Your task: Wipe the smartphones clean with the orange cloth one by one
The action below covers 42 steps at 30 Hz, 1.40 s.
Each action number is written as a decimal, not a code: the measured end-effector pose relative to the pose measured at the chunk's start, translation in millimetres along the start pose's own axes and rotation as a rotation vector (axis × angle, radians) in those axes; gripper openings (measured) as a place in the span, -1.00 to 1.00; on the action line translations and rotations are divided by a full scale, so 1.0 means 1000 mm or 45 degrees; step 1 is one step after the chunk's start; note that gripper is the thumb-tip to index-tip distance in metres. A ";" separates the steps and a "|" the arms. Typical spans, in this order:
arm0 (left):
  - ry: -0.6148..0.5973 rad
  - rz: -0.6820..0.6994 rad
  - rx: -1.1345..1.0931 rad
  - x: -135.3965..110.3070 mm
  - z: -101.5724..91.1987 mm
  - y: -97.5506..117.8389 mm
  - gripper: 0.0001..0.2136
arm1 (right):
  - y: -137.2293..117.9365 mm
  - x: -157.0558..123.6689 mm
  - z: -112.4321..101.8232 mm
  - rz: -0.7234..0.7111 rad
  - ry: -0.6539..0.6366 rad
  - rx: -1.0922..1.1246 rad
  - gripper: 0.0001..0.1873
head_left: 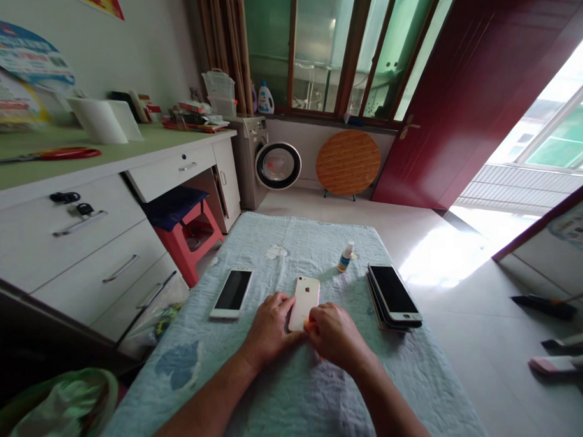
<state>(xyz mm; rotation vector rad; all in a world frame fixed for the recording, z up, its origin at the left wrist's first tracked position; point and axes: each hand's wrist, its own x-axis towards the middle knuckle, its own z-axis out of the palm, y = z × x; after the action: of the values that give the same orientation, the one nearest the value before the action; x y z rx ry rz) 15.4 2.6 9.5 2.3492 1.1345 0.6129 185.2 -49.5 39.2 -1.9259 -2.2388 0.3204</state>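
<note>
A smartphone [304, 299] lies back-up on the cloth-covered table, its pale back and dark apple logo showing. Along its left edge, my left hand [271, 321] grips it with fingers and thumb. My right hand [334, 335] is closed over the phone's lower right part, around a small orange thing [308, 324], mostly hidden by the fingers, whose kind I cannot make out. To the left rests a white phone [233, 294] with its dark screen up. On the right sits a stack of phones [394, 294], and a small spray bottle [345, 257] stands upright behind.
A light blue quilted cloth [302, 237] covers the table. Left of it are a red stool [189, 231] and a white desk [95, 219] with scissors [64, 154] and a paper roll [99, 120] on top. A washing machine [252, 159] stands behind with its door open.
</note>
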 end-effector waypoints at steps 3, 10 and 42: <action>0.000 -0.011 -0.002 0.000 -0.001 0.000 -0.45 | 0.000 0.000 0.001 0.001 -0.050 0.097 -0.86; -0.017 0.017 -0.021 -0.001 -0.003 -0.001 -0.44 | 0.012 0.010 0.011 0.090 0.177 0.298 -0.78; -0.081 0.069 0.095 -0.006 -0.003 0.010 -0.59 | 0.028 0.034 0.028 0.011 0.449 0.373 -0.71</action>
<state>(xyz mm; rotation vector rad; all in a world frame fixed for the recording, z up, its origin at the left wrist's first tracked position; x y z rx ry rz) 16.3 -7.5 16.7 2.4515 1.0862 0.5195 199.4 -13.4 4.5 -1.6885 -1.8455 0.2678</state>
